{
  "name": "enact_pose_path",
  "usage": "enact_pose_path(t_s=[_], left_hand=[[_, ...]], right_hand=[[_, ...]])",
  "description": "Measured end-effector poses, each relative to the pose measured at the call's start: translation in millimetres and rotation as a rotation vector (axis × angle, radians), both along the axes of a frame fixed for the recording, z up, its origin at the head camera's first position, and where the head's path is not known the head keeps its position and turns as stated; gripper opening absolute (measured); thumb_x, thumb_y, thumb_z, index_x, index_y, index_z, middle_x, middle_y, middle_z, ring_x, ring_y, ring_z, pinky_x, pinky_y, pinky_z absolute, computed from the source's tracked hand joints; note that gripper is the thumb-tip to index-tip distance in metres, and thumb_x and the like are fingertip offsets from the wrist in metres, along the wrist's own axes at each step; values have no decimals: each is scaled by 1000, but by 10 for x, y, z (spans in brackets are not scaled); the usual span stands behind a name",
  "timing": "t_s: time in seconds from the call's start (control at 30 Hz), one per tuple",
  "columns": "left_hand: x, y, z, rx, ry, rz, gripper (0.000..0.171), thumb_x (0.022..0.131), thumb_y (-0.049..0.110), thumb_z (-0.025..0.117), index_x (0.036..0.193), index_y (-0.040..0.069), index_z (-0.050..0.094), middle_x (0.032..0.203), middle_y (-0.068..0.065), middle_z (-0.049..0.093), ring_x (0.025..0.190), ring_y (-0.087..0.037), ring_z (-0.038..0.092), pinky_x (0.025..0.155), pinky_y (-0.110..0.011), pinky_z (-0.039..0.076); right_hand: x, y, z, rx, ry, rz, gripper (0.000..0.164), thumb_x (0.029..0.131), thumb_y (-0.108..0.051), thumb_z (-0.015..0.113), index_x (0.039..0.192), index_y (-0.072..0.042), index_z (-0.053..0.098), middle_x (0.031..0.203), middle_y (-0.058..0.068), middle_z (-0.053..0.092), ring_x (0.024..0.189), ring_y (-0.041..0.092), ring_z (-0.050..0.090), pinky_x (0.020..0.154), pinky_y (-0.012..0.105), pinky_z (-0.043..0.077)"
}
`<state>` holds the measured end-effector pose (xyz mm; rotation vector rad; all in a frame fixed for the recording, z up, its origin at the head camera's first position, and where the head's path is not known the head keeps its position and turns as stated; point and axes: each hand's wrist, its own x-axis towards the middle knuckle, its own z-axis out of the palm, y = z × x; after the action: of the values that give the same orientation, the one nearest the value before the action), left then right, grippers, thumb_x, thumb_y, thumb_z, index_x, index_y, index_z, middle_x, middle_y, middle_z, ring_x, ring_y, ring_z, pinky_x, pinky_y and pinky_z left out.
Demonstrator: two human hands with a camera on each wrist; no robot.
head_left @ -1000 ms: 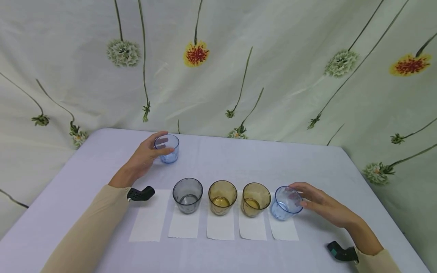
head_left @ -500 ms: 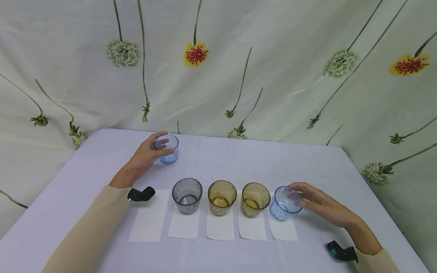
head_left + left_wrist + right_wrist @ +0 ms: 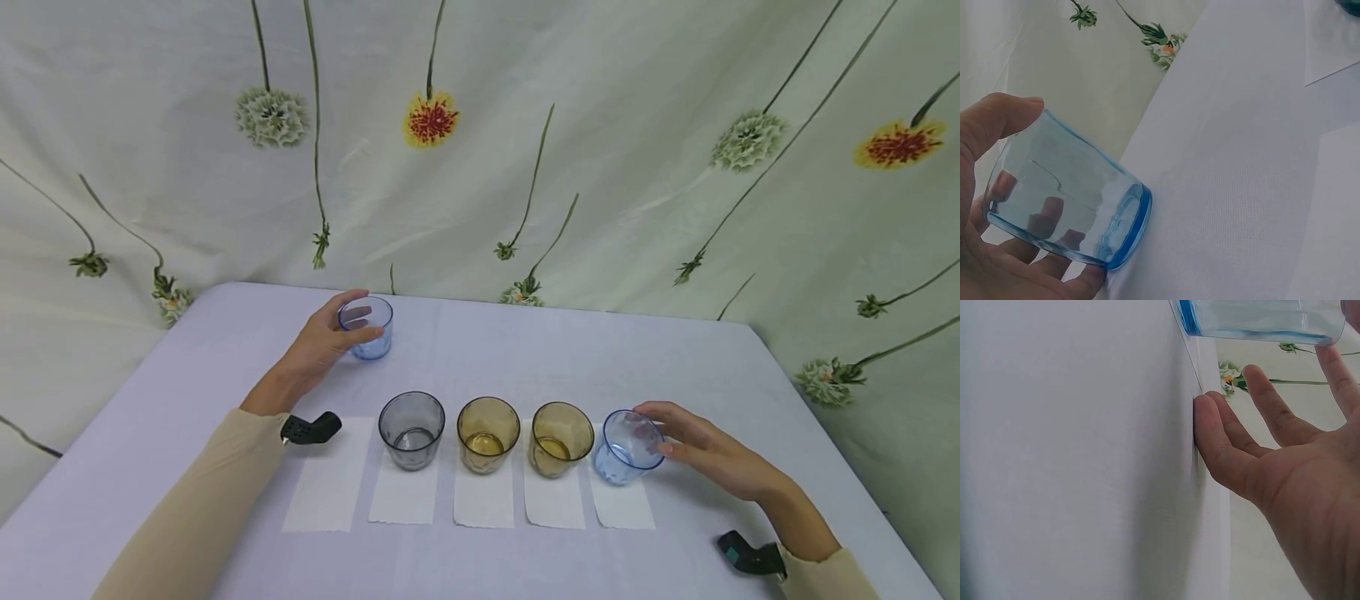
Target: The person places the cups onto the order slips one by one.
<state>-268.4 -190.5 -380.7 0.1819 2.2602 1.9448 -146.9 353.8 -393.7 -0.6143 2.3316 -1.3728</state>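
At the back left, my left hand point(image 3: 321, 343) grips a clear blue glass point(image 3: 367, 342), thumb on the near side and fingers round the far side. In the left wrist view the fingers show through this blue glass point(image 3: 1072, 181); whether its base touches the table cannot be told. My right hand point(image 3: 712, 450) holds a second blue glass point(image 3: 628, 454) lightly by the rim, between thumb and index finger. The other fingers of the right hand point(image 3: 1285, 450) spread apart from the glass point(image 3: 1260, 319) in the right wrist view. This glass stands at the right end of a row.
Left of it in the row stand two amber glasses point(image 3: 487, 442) point(image 3: 561, 446) and a grey glass point(image 3: 412, 437), each at a white paper strip point(image 3: 483, 504). The leftmost strip point(image 3: 326, 492) bears no glass. A white cloth covers the table point(image 3: 517, 350); a flowered curtain point(image 3: 480, 183) hangs behind.
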Motion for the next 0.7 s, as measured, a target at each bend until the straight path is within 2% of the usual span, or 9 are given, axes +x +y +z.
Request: enact_pose_path(t_s=[0.27, 0.7], left_hand=[[49, -20, -15, -87, 32, 7, 86, 91, 16, 74, 159, 12, 22, 159, -22, 33, 149, -38, 30, 119, -55, 27], [163, -48, 78, -167, 61, 2, 84, 90, 19, 76, 158, 13, 27, 157, -22, 37, 147, -41, 33, 115, -56, 33]], right_hand=[[-18, 5, -19, -17, 15, 24, 44, 106, -10, 46, 150, -11, 40, 149, -14, 42, 128, -9, 43, 98, 19, 44], [-9, 9, -24, -13, 16, 19, 45, 106, -10, 46, 150, -12, 40, 149, -16, 41, 128, -10, 42, 98, 18, 44]])
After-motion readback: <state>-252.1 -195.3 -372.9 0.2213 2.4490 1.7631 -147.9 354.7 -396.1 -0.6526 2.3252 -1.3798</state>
